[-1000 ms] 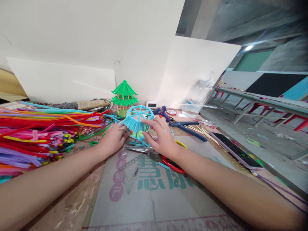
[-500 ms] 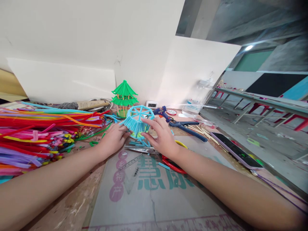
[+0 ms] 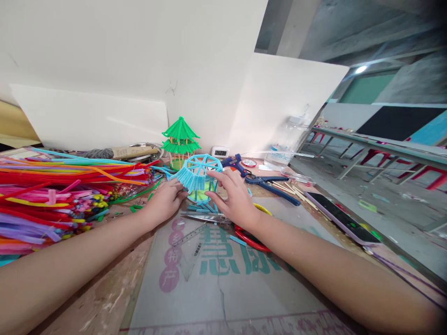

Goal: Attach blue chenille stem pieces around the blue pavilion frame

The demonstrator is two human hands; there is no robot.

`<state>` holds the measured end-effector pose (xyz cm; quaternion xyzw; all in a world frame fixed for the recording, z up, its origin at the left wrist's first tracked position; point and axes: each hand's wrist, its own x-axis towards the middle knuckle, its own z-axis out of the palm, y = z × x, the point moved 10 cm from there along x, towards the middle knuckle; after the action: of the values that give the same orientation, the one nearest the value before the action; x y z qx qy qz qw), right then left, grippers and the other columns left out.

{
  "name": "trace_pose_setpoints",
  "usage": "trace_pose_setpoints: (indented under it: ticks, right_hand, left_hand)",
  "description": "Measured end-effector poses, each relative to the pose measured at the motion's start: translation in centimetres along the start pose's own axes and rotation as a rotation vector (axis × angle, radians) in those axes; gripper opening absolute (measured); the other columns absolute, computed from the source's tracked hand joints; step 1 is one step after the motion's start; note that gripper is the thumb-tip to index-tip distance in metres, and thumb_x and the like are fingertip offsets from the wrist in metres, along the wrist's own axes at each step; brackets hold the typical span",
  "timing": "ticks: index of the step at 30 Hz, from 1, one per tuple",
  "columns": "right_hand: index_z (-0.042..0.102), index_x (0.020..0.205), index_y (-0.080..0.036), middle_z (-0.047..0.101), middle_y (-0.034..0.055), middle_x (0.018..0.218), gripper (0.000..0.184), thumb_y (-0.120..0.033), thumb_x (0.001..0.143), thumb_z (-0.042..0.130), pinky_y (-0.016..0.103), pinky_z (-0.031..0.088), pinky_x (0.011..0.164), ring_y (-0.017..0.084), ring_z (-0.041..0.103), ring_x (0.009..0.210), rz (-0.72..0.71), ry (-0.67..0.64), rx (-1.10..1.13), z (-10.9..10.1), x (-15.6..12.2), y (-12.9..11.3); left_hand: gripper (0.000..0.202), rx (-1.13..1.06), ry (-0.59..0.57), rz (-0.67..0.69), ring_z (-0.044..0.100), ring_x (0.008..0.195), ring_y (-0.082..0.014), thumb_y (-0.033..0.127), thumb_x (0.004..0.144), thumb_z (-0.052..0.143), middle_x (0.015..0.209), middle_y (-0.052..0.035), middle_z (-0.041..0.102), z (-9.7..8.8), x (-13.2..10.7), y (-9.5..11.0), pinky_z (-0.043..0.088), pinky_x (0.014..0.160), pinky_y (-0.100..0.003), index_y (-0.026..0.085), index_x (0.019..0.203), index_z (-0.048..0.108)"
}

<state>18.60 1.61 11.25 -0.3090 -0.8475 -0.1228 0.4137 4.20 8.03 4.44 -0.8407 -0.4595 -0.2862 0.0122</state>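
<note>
A light-blue pipe-cleaner pavilion model [image 3: 193,179] stands on a round green base [image 3: 198,196]. Its roof is an open ring with spokes, and short blue strips slope down over the front left. My left hand [image 3: 165,199] is at the model's lower left, fingers curled against it, their tips partly hidden by the roof. Beside the right side is my right hand [image 3: 234,193], its thumb and forefinger spread apart around the edge. Cut blue pieces [image 3: 206,208] lie in front of the base. Scissors with red and yellow handles [image 3: 249,239] lie below my right hand.
Bundles of colourful pipe cleaners [image 3: 52,200] fill the left. Behind stand a green-roofed pavilion [image 3: 180,139] and a small digital clock [image 3: 220,151]. To the right are a blue glue gun [image 3: 235,164], dark-handled pliers [image 3: 279,188], wooden sticks [image 3: 296,193], a phone [image 3: 342,218] and a clear bottle [image 3: 282,144].
The blue model has turned and tipped slightly, so its strips sit further left and more of the green base and posts shows. Both hands have barely moved.
</note>
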Motion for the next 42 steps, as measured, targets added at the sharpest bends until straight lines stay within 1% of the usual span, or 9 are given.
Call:
trace_pose_setpoints:
  ticks: [3,7,11,15,21,28,34,37,42]
  right_hand:
    - [0.049,0.132,-0.021,0.059,0.0091,0.102,0.043,-0.034,0.092,0.059,0.039,0.042,0.080,0.025,0.053,0.095,-0.002,-0.002,0.002,0.0,0.0,0.0]
    - [0.050,0.131,-0.021,0.058,0.0084,0.100,0.041,-0.033,0.093,0.057,0.038,0.042,0.079,0.024,0.052,0.092,-0.017,0.009,0.005,-0.1,0.0,-0.1]
    - [0.052,0.131,-0.022,0.057,0.0078,0.099,0.038,-0.033,0.094,0.056,0.038,0.043,0.081,0.022,0.052,0.090,-0.047,0.017,-0.007,-0.1,0.0,-0.3]
    - [0.053,0.128,-0.023,0.058,0.0079,0.100,0.039,-0.036,0.092,0.058,0.039,0.043,0.082,0.023,0.053,0.093,-0.032,0.015,0.007,-0.1,0.0,-0.3]
    - [0.055,0.122,-0.021,0.059,0.0081,0.097,0.034,-0.034,0.092,0.060,0.038,0.044,0.082,0.024,0.053,0.094,-0.045,0.043,0.023,-0.5,0.0,-0.5]
    - [0.055,0.123,-0.022,0.059,0.0077,0.097,0.034,-0.034,0.092,0.059,0.038,0.044,0.081,0.023,0.054,0.094,-0.045,0.039,0.038,-0.5,0.0,-0.6]
    - [0.053,0.126,-0.022,0.059,0.0081,0.098,0.036,-0.034,0.092,0.059,0.039,0.043,0.081,0.024,0.054,0.094,-0.034,0.025,0.036,-0.5,0.0,-0.5]
    - [0.052,0.128,-0.022,0.059,0.0081,0.098,0.039,-0.035,0.092,0.060,0.039,0.044,0.081,0.023,0.053,0.094,-0.041,0.044,0.049,-0.7,0.0,-0.6]
    - [0.058,0.118,-0.020,0.057,0.0074,0.093,0.029,-0.032,0.092,0.059,0.038,0.043,0.079,0.021,0.052,0.088,-0.092,0.045,0.037,-0.7,-0.1,-1.1]
  left_hand:
    - [0.029,-0.020,0.001,-0.029,0.059,0.082,-0.0235,0.033,0.094,0.045,0.082,-0.0061,0.061,0.0,0.1,-0.2,0.044,0.071,-0.035,0.019,0.071,0.057]
    - [0.030,-0.032,-0.013,-0.030,0.059,0.081,-0.0233,0.032,0.094,0.044,0.081,-0.0060,0.060,-0.1,0.1,-0.1,0.044,0.070,-0.035,0.019,0.070,0.057]
    - [0.029,0.010,-0.010,0.002,0.059,0.085,-0.0241,0.032,0.094,0.043,0.081,-0.0064,0.060,-0.2,0.0,0.3,0.044,0.075,-0.036,0.019,0.073,0.058]
    - [0.027,0.051,0.004,0.024,0.058,0.089,-0.0254,0.032,0.094,0.044,0.082,-0.0073,0.061,-0.4,-0.1,0.6,0.044,0.079,-0.038,0.019,0.075,0.059]
    - [0.027,0.069,-0.015,0.041,0.058,0.099,-0.0294,0.030,0.095,0.040,0.093,-0.0118,0.065,-0.2,-0.2,0.7,0.044,0.088,-0.045,0.017,0.084,0.062]
    - [0.027,0.079,-0.017,0.041,0.057,0.101,-0.0293,0.029,0.094,0.041,0.095,-0.0118,0.065,-0.2,-0.2,0.7,0.044,0.089,-0.046,0.017,0.084,0.063]
    - [0.028,0.086,-0.007,0.042,0.058,0.096,-0.0289,0.030,0.095,0.041,0.090,-0.0106,0.064,-0.2,-0.2,0.8,0.044,0.086,-0.044,0.018,0.083,0.062]
    - [0.028,0.080,-0.002,0.038,0.058,0.093,-0.0285,0.032,0.095,0.042,0.086,-0.0094,0.063,-0.2,-0.1,0.7,0.045,0.082,-0.043,0.018,0.082,0.063]
    - [0.027,0.054,0.005,0.041,0.059,0.091,-0.0278,0.032,0.095,0.043,0.083,-0.0080,0.061,-0.4,-0.1,0.8,0.044,0.079,-0.042,0.018,0.083,0.063]
